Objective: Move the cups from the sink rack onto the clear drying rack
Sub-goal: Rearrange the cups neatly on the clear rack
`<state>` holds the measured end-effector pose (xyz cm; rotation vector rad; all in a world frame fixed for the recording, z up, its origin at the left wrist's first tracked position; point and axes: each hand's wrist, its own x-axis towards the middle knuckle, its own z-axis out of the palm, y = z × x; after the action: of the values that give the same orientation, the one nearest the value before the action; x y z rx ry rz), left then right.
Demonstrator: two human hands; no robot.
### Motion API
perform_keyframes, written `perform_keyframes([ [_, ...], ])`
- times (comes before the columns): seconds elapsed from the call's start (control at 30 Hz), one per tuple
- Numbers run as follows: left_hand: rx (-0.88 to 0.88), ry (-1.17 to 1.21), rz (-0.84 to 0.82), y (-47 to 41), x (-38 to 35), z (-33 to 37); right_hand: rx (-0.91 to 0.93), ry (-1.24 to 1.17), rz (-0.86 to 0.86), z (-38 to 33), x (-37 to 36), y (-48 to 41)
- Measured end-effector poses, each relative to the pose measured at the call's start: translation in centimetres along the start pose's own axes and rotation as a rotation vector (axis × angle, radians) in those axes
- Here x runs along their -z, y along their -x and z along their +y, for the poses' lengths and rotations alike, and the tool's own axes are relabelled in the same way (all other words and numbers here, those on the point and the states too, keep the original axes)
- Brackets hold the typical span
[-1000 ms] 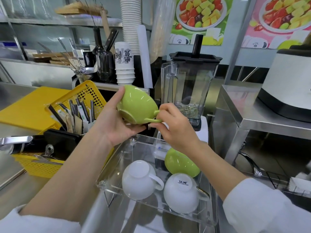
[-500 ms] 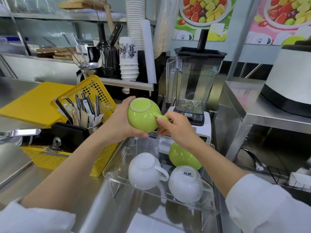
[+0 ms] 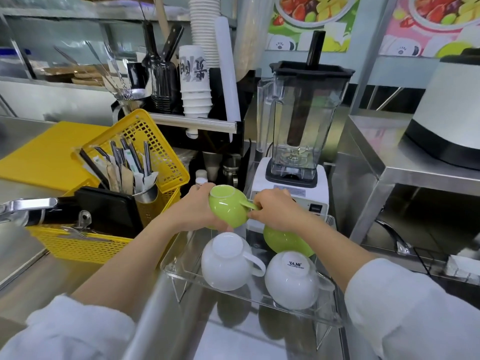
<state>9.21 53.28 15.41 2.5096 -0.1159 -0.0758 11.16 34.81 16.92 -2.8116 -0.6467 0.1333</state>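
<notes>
Left hand [image 3: 200,211]: cups the upturned green cup [image 3: 228,209] by its body.
Right hand [image 3: 275,214]: pinches that cup's handle.
Clear drying rack [image 3: 179,258]: holds three inverted cups.

I hold a green cup [image 3: 228,209] upside down over the far left corner of the clear drying rack [image 3: 176,266], my left hand [image 3: 200,211] cupping its bowl, my right hand [image 3: 272,210] pinching its handle. Already inverted on the rack: a second green cup [image 3: 283,242] at the far right, two white cups [image 3: 226,263] along the near edge.
</notes>
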Motion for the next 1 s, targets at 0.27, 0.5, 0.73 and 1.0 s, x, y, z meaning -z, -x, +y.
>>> perform_keyframes([
  [0.27,0.043,-0.132,-0.047,-0.7,-0.5,0.4,0.019,-0.038,0.035,0.6,-0.6,-0.6],
  [0.5,0.046,-0.093,-0.059,-1.9,-1.6,-0.5,0.052,0.05,0.04,0.9,-1.0,-1.2],
  [0.73,0.037,-0.131,-0.057,-1.5,-1.6,-0.2,0.061,0.085,0.02,1.0,-1.2,-1.4],
  [1.0,0.048,-0.041,-0.013,-1.4,-1.7,-1.5,0.097,0.166,0.019,1.5,-2.5,-1.6],
])
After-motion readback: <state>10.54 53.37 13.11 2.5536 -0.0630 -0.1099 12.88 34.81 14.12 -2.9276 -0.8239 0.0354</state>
